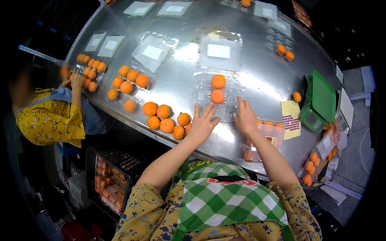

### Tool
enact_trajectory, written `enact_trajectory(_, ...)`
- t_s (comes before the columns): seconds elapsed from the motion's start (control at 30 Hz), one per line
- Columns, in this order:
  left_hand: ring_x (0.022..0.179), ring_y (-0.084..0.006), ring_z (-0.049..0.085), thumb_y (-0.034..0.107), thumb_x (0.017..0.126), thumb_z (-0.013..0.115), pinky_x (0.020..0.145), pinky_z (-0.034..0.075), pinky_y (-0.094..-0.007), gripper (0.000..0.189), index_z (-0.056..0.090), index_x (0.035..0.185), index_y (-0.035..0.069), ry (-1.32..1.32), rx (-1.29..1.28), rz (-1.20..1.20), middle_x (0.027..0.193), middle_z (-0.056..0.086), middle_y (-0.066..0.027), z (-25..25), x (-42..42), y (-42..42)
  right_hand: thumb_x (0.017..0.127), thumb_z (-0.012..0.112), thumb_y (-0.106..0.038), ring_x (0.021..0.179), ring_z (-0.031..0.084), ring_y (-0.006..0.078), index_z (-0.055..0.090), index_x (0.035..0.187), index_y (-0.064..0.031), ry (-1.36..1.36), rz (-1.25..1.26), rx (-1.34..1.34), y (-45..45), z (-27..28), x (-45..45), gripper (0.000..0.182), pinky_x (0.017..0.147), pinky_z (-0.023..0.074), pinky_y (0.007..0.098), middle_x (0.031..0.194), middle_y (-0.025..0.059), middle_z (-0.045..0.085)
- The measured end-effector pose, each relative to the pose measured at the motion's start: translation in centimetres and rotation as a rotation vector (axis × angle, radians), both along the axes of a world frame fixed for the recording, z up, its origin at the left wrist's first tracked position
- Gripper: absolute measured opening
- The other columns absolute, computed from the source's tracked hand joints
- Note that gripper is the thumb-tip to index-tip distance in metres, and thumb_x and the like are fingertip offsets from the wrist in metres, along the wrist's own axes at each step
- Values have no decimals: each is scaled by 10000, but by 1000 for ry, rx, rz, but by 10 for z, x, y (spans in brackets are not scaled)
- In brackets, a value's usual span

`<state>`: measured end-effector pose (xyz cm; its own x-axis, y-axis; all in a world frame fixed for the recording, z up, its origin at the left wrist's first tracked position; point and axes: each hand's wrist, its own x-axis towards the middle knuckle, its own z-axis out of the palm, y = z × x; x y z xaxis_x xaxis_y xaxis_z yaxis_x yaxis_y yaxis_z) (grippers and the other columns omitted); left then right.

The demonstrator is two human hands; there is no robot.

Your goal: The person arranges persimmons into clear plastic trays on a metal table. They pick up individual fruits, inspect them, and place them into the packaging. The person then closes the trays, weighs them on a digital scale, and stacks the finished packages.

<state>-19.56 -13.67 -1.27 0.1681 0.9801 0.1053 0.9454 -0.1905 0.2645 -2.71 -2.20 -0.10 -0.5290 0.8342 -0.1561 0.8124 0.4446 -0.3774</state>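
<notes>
Before me lies an unfolded clear plastic clamshell tray (202, 86) with molded cups. Two orange persimmons sit in its middle column, an upper persimmon (218, 81) and a lower persimmon (217, 96). My left hand (202, 126) hovers over the tray's near left corner, fingers spread, tips just below the lower persimmon. At the right edge of the tray is my right hand (247, 117), its fingers apart and holding nothing. Whether either hand touches the plastic I cannot tell. Left of my left hand several loose persimmons (167, 125) rest along the table's edge.
A filled clamshell (273, 129) lies partly under my right forearm. Further right are a yellow sticker sheet (291, 120), a single persimmon (297, 97) and a green scale (322, 101). At left, a co-worker (51, 117) handles another tray (98, 78). A crate (120, 162) stands below the table.
</notes>
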Motion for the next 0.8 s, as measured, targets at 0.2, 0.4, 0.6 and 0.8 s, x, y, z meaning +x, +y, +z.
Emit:
enact_trajectory(0.2, 1207, -309, 408, 108, 686, 682, 987, 337, -498, 411, 621, 1092, 121, -280, 159, 332, 1231, 479, -154, 22, -77, -17, 693, 683, -97, 957, 536, 330, 520, 1127, -58, 127, 164, 168, -6, 27, -20, 465, 827, 439, 423, 1013, 139, 542)
enact_trajectory(0.4, 1098, -356, 442, 277, 572, 813, 926, 405, -421, 590, 621, 1102, 101, -358, -336, 596, 1198, 465, -164, 19, -181, -46, 659, 684, -156, 950, 546, 297, 573, 985, -42, 360, 672, 153, -54, 16, -129, 363, 970, 372, 456, 909, 120, 582)
enact_trajectory(0.6, 1064, -334, 437, 315, 538, 826, 905, 414, -407, 596, 640, 1061, 97, -203, -434, 505, 1165, 467, -146, 21, -172, -31, 744, 615, -213, 948, 552, 254, 578, 943, -70, -175, 826, 4, -54, 2, -166, 248, 1060, 226, 520, 848, 103, 611)
enact_trajectory(0.8, 926, -285, 520, 313, 595, 793, 835, 437, -375, 512, 628, 961, -4, -220, -294, 499, 960, 552, -103, 2, -187, -30, 624, 731, -284, 920, 539, 294, 519, 1006, -65, 266, 659, -114, -50, 7, -150, 489, 994, 345, 443, 877, 121, 541)
